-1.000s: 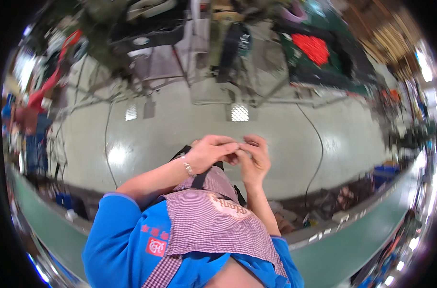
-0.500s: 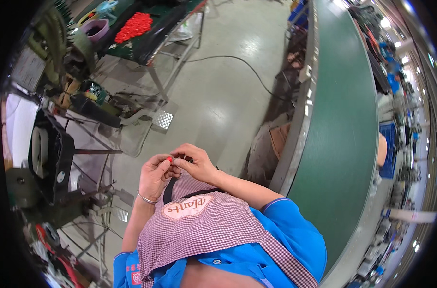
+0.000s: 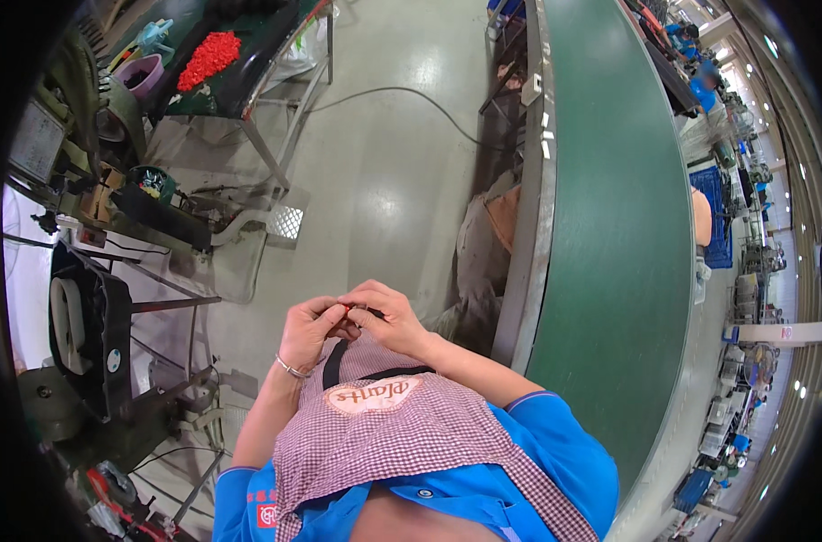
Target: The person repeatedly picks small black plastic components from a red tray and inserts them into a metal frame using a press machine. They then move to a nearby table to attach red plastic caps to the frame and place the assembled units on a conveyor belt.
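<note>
Grey polished factory floor (image 3: 384, 181) is filling the background, with both hands meeting above it in front of the person's chest. Left hand (image 3: 307, 330) and right hand (image 3: 388, 316) are pressing their fingertips together around a small red part (image 3: 346, 308), which is sitting pinched between the two sets of fingers; only a sliver of it is showing, so its shape cannot be told. Both sets of fingers are curling closed on that part, the right thumb and forefinger lying just over it and the left fingers closing in from the other side. Just behind the left fingers, a thin metal bracelet (image 3: 289, 368) is circling the wrist. Directly below the fingers, a checked pink apron (image 3: 384, 434) with an oval patch is covering the chest, worn over a blue shirt (image 3: 555, 452). To the right of the fingers, a long green conveyor belt (image 3: 618, 226) is running away toward the upper edge, its metal rim lying near the right forearm. Well beyond the fingers, toward the upper left, a dark worktable (image 3: 248, 77) is carrying a heap of red parts (image 3: 208, 58) and a pink bowl (image 3: 142, 74). Far to the left of the fingers, a black machine housing (image 3: 90, 330) is standing on a metal frame. A black cable (image 3: 402, 90) is trailing across the floor well above the fingers.
</note>
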Motion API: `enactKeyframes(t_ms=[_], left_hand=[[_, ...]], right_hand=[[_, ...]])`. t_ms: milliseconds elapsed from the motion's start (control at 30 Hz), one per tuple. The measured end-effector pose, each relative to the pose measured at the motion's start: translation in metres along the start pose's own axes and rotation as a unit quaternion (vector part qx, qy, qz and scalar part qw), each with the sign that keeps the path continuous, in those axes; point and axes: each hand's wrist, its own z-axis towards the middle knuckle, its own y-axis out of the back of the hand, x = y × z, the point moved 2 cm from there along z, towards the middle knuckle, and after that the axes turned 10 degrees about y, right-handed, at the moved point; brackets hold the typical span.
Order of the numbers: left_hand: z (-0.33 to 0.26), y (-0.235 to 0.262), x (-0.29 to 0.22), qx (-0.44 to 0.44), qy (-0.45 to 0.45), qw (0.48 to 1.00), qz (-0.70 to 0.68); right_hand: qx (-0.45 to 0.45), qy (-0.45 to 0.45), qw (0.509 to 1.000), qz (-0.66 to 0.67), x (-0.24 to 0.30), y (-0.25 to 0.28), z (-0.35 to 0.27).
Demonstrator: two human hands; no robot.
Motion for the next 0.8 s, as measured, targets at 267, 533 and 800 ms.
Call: enactKeyframes(t_ms=[267, 533, 800], left_hand=[[-0.025, 0.032, 0.042, -0.077, -0.009, 0.996, -0.050], [-0.016, 0.039, 0.051, -0.064, -0.008, 0.998, -0.026], [-0.004, 0.013, 0.037, -0.068, -0.017, 0.998, 0.005]], right_hand=[[-0.010, -0.017, 0.872, -0.490, -0.031, 0.118, -0.027], [-0.144, -0.138, 0.646, -0.737, -0.063, 0.241, -0.089], [-0.142, -0.110, 0.655, -0.734, -0.063, 0.244, -0.087]])
